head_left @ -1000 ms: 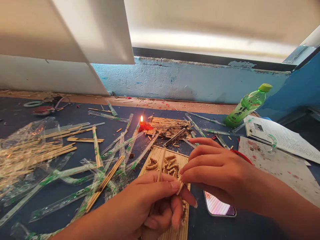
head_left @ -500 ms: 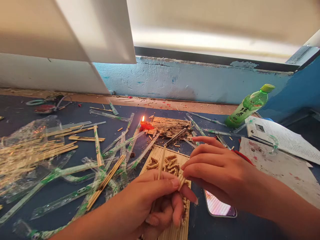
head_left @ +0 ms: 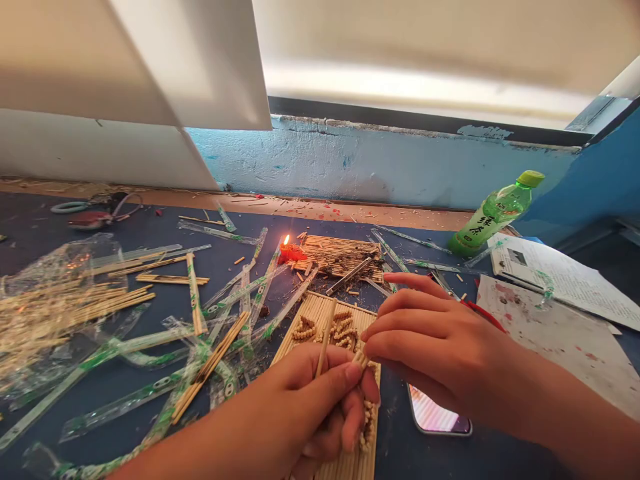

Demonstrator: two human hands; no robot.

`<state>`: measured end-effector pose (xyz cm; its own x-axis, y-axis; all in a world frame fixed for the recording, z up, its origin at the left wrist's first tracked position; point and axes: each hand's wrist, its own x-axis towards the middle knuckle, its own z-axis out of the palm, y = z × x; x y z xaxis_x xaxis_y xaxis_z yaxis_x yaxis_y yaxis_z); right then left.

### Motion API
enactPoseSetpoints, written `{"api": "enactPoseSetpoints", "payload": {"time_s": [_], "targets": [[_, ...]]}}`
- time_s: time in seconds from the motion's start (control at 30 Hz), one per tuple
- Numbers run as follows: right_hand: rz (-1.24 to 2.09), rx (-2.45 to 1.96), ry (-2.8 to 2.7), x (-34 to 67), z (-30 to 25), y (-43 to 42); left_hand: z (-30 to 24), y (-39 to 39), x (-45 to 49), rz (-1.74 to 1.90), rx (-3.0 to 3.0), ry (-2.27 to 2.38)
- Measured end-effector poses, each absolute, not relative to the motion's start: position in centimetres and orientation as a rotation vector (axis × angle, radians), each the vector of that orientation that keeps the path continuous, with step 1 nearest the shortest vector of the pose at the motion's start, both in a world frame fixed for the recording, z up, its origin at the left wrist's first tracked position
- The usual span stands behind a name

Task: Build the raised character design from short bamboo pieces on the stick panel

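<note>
My left hand point(head_left: 320, 407) is closed around a thin bamboo stick point(head_left: 325, 337) that stands up between its fingers. My right hand point(head_left: 430, 347) pinches a short piece of stick point(head_left: 359, 359) against the left fingertips. Both hands hover over a small mat of bamboo sticks point(head_left: 310, 313) that carries several short notched stick pieces point(head_left: 344, 328).
A lit red candle point(head_left: 287, 249) burns behind the mat, beside a second stick mat point(head_left: 340, 255). Wrapped and loose chopsticks point(head_left: 150, 313) litter the left. A phone point(head_left: 440, 413) lies under my right hand. A green bottle point(head_left: 493, 213) and papers point(head_left: 555, 280) sit at right.
My left fingers have curled tighter around the stick. The right hand's pinch has shifted slightly left, closer to the left fingertips.
</note>
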<state>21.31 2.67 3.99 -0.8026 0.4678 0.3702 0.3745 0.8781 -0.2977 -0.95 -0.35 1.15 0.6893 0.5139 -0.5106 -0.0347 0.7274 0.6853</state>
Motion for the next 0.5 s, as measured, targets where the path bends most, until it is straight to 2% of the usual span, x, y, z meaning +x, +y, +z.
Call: {"api": "enactPoseSetpoints", "payload": {"time_s": [0.13,0.27,0.4,0.5], "targets": [[0.070,-0.680,-2.528,21.8,5.1,2.1,1.7,-0.6,-0.6,0.427,0.743,0.824],[-0.181,-1.155,-2.297,25.3,5.7,1.6,1.7,-0.8,-0.5,0.515,0.748,0.892],[-0.064,-1.896,-2.280,32.0,2.9,2.3,1.3,-1.2,-0.6,0.588,0.802,0.950],[0.214,-2.226,-2.288,35.5,0.0,3.0,0.8,-1.6,-0.8,0.646,0.907,0.975]]}}
